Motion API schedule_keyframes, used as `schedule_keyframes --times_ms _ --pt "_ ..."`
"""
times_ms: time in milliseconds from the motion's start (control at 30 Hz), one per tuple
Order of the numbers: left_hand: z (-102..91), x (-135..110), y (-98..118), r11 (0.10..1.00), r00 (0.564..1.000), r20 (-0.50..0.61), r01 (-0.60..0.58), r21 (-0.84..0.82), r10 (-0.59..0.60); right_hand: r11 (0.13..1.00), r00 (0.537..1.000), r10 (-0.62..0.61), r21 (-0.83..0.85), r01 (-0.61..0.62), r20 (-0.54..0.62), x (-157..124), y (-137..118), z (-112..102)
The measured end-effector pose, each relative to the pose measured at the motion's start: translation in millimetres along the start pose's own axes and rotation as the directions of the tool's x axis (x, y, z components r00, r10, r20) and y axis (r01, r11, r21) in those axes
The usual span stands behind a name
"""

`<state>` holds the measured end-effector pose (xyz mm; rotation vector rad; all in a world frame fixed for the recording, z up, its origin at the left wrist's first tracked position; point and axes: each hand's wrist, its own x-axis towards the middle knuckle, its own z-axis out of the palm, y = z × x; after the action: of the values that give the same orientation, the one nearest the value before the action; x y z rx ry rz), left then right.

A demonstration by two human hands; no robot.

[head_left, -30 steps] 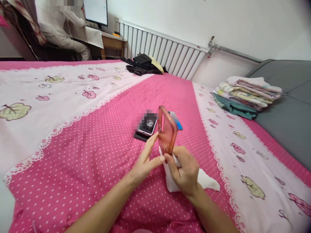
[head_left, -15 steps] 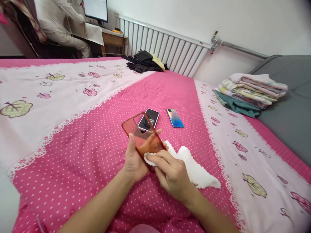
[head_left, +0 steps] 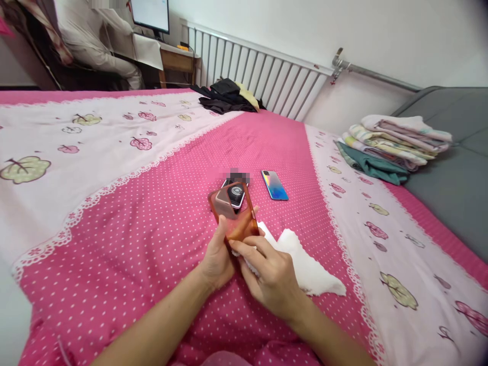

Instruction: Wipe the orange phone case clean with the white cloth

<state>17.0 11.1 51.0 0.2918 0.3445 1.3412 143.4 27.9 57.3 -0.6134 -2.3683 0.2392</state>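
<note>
My left hand [head_left: 218,256] grips a see-through orange-red phone case [head_left: 233,216] from below, holding it tilted above the pink dotted bedspread [head_left: 152,229]. My right hand [head_left: 271,277] pinches a white cloth [head_left: 305,267] and presses a corner of it against the near end of the case. Behind the case a white phone [head_left: 235,193] lies on the bed, partly hidden by it. A blue iridescent phone [head_left: 274,185] lies face down just to the right.
A stack of folded clothes [head_left: 392,145] sits on the right near a grey sofa [head_left: 450,168]. Dark clothes [head_left: 226,99] lie at the far edge by a white radiator [head_left: 259,76]. Another person [head_left: 91,43] sits at a desk with a monitor [head_left: 150,15], far left.
The case went from standing upright on edge to lying tilted in my left palm. My right hand brought the white cloth onto its near end and rubs there.
</note>
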Motion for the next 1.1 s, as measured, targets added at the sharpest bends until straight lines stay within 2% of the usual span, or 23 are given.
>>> schedule_keyframes --times_ms 67,233,367,633,1000,1100 --pt "-0.9 0.1 -0.9 1.000 1.000 -0.007 0.000 0.010 0.000 1.000 1.000 0.005 -0.027 -0.004 0.024 0.8 -2.1 -0.7" --pt "-2.8 -0.4 -0.1 1.000 1.000 0.012 -0.008 0.015 0.007 0.996 0.999 -0.020 -0.089 0.017 -0.028 2.3 -3.6 -1.9" --pt "-2.9 -0.7 0.3 1.000 1.000 -0.006 -0.006 0.025 0.006 0.994 1.000 -0.015 -0.109 0.014 -0.010 2.4 -3.0 -2.6" --pt "-3.4 -1.3 -0.5 0.999 1.000 0.018 0.005 0.036 -0.006 0.994 0.999 -0.019 -0.110 0.022 0.029 2.6 -4.7 -6.0" --pt "-4.6 0.1 -2.2 0.999 1.000 -0.028 0.002 0.052 -0.001 0.995 0.999 -0.013 -0.099 0.017 0.035 3.1 -5.2 -6.1" --pt "-4.7 0.5 -1.9 0.998 1.000 0.002 0.003 0.055 -0.003 0.996 0.999 -0.020 -0.088 0.024 0.046 3.1 -4.6 -7.4"
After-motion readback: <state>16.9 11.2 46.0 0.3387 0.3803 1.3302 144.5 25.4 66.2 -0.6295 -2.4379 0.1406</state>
